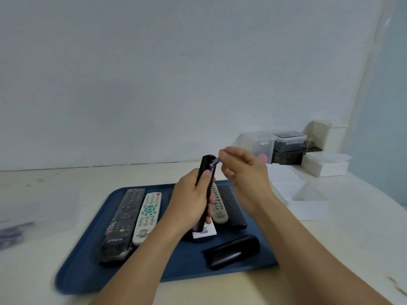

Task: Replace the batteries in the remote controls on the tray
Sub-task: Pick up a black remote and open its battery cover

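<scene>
My left hand (191, 199) grips a black remote (206, 170) upright above the blue tray (88, 260), battery bay turned to the right. My right hand (242, 170) pinches a purple battery (214, 162) whose lower end sits at the top of the bay. On the tray lie a black remote in plastic wrap (123, 219), a white remote with green buttons (147, 216), a grey remote (218, 208) and a black remote (231, 205) at the right. A black battery cover (233, 252) lies at the tray's front right.
A white remote end with a label (204, 232) shows under my left wrist. White open trays (301, 199) stand right of the blue tray, with clear and dark boxes (288, 142) behind them by the wall. A plastic bag with dark items (11, 234) lies at the left edge.
</scene>
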Action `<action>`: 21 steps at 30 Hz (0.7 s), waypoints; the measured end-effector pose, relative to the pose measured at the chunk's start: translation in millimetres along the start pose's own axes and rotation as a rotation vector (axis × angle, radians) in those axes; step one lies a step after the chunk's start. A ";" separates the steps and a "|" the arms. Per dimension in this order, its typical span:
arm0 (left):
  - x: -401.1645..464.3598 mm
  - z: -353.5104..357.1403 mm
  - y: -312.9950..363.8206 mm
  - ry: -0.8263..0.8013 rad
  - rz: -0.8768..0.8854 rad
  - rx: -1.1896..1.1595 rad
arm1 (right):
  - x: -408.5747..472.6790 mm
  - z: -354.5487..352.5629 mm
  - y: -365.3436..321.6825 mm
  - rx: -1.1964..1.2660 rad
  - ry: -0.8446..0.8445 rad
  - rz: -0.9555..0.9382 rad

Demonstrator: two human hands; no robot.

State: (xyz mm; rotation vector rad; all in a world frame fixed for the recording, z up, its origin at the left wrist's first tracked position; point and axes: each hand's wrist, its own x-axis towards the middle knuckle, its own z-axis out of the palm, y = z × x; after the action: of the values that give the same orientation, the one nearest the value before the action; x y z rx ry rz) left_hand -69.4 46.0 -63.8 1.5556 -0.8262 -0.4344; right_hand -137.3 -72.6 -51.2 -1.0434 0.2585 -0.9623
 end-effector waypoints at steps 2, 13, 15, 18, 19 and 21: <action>1.2 -1.6 4.1 -0.056 -0.148 -0.264 | 12.0 -10.4 -3.7 0.341 0.069 0.197; 9.4 -11.5 0.9 -0.223 -0.268 -0.445 | 26.6 -20.7 8.0 0.413 -0.013 0.611; 10.1 -13.8 -0.1 -0.242 -0.247 -0.378 | 26.0 -21.7 3.4 0.023 -0.047 0.418; 12.5 -19.8 -1.0 -0.254 -0.247 -0.271 | 17.5 -16.6 -2.9 -0.432 -0.219 0.139; 13.3 -23.7 -1.8 -0.266 -0.255 -0.264 | 14.0 -14.5 -1.3 -0.510 -0.272 0.083; 13.7 -33.3 1.1 -0.292 -0.283 -0.363 | 11.4 -11.6 2.1 -0.559 -0.268 0.013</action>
State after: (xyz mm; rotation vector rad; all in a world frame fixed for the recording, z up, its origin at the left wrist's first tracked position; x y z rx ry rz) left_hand -37.3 59.4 -54.5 1.2861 -0.6995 -0.9812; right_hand -136.5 -88.2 -56.2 -1.6647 0.3187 -0.7394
